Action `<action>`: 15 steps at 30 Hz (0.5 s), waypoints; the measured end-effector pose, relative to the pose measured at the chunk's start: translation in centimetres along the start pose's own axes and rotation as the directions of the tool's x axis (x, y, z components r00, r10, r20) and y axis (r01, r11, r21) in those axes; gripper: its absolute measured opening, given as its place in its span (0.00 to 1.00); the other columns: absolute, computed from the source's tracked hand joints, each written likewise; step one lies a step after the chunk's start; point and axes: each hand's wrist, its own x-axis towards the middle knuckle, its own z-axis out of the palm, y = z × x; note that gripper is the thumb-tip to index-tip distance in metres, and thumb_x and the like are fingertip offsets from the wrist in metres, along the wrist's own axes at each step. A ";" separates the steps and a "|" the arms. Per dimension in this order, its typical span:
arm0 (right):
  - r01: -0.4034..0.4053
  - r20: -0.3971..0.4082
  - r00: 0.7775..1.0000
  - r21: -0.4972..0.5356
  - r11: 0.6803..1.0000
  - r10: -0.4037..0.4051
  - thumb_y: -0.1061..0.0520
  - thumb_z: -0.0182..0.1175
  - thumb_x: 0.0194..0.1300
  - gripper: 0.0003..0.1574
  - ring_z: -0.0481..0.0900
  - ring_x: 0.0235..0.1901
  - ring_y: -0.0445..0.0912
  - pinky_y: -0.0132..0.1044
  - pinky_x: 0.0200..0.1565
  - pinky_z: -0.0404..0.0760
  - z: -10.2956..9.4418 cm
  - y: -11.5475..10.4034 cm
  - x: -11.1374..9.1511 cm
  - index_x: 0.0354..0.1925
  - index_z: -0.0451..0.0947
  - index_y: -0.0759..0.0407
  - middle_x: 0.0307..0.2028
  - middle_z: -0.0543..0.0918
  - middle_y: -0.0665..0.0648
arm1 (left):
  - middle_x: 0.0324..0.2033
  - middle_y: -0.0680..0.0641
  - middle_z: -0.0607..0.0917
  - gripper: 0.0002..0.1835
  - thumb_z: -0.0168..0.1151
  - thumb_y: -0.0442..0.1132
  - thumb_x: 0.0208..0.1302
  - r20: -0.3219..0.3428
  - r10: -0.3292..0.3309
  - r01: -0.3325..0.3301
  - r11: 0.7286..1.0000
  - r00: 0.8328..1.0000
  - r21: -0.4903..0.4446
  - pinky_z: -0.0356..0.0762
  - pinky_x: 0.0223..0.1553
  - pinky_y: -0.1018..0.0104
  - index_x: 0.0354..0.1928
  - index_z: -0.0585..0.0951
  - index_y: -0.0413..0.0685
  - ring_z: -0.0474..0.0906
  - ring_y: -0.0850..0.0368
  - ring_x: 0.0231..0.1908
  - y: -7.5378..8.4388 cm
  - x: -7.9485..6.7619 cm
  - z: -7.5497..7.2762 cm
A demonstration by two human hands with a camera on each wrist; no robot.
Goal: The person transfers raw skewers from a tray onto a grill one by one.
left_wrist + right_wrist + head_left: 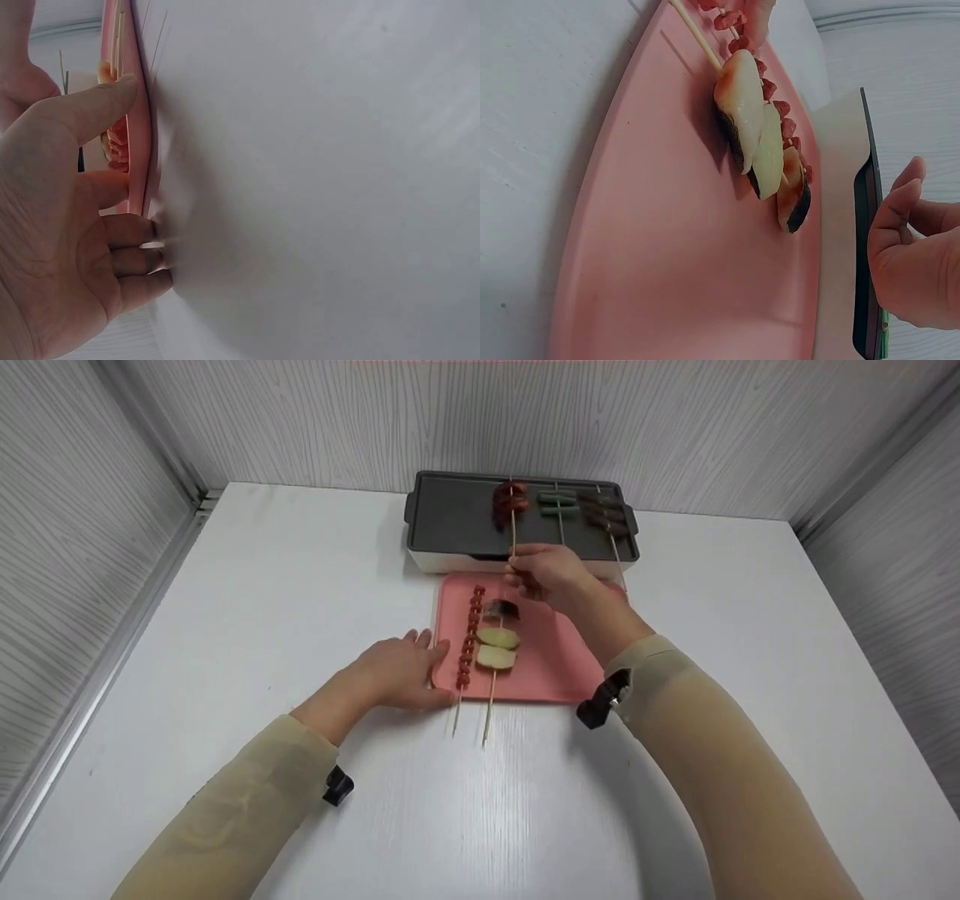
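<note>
My right hand (551, 570) pinches the bare lower end of a wooden skewer of glossy red-orange pieces (511, 502), whose food end overlaps the dark grill plate (450, 514). In the right wrist view the right hand (919, 251) is beside the plate's near edge, the skewer hidden there. My left hand (401, 671) lies at the left side of the pink tray (555, 660), thumb and fingertips right at its rim. On that tray lie a skewer of small red meat pieces (470, 634) and a skewer of thick pale slices with dark skin (496, 658).
A skewer of green vegetable pieces (559, 510) and a skewer of brown pieces (604, 517) lie on the right part of the grill. The grill's white base (450, 562) stands directly behind the tray. White wood-grain panels (322, 427) enclose the white table (315, 570).
</note>
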 end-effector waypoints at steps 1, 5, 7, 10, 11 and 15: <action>0.005 -0.007 1.000 -0.007 1.000 -0.005 0.58 0.53 0.84 0.28 0.84 0.36 0.44 0.34 0.36 0.81 0.1 0.0 -0.1 0.77 0.69 0.59 0.55 0.83 0.65 | 0.79 0.28 0.55 0.52 0.55 0.70 0.71 -0.001 0.002 -0.002 1.000 1.000 0.002 0.57 0.78 0.39 0.84 0.57 0.43 0.51 0.30 0.79 0.0 0.0 0.0; 0.018 -0.020 1.000 -0.020 1.000 -0.019 0.57 0.53 0.84 0.27 0.85 0.37 0.44 0.38 0.43 0.82 0.1 0.2 -0.4 0.76 0.69 0.61 0.58 0.82 0.67 | 0.79 0.27 0.55 0.52 0.55 0.70 0.72 -0.004 0.009 -0.009 1.000 1.000 0.012 0.58 0.77 0.38 0.84 0.57 0.42 0.52 0.29 0.79 0.1 -0.1 0.0; 0.023 -0.026 0.999 -0.028 0.999 -0.024 0.56 0.53 0.84 0.27 0.87 0.37 0.45 0.42 0.50 0.83 0.1 0.4 -0.6 0.75 0.69 0.62 0.58 0.83 0.67 | 0.79 0.26 0.56 0.52 0.55 0.69 0.72 -0.007 0.013 -0.013 1.000 1.000 0.015 0.58 0.77 0.38 0.84 0.57 0.41 0.53 0.29 0.79 0.2 -0.1 0.0; 0.025 -0.027 0.999 -0.048 0.999 -0.027 0.56 0.54 0.84 0.28 0.89 0.39 0.46 0.48 0.59 0.82 -0.1 0.7 -0.9 0.75 0.68 0.63 0.58 0.84 0.68 | 0.79 0.27 0.56 0.51 0.56 0.69 0.71 -0.005 0.010 -0.010 1.000 1.000 0.011 0.58 0.77 0.38 0.83 0.58 0.42 0.53 0.29 0.79 0.2 -0.1 0.0; 0.025 -0.029 0.999 -0.061 0.998 -0.027 0.56 0.55 0.83 0.29 0.89 0.39 0.46 0.48 0.60 0.82 -0.1 0.8 -1.0 0.75 0.69 0.63 0.58 0.85 0.67 | 0.79 0.27 0.57 0.51 0.56 0.69 0.71 -0.006 0.009 -0.009 1.000 1.000 0.009 0.58 0.77 0.38 0.83 0.58 0.42 0.53 0.29 0.79 0.2 -0.1 -0.1; 0.048 -0.033 0.998 -0.126 0.991 -0.052 0.55 0.57 0.82 0.27 0.90 0.41 0.47 0.49 0.59 0.84 -0.5 1.0 -2.0 0.73 0.71 0.63 0.58 0.85 0.67 | 0.79 0.27 0.57 0.51 0.56 0.69 0.71 -0.011 0.003 -0.003 1.000 1.000 0.009 0.57 0.77 0.38 0.83 0.58 0.42 0.53 0.29 0.79 0.2 -0.1 -0.1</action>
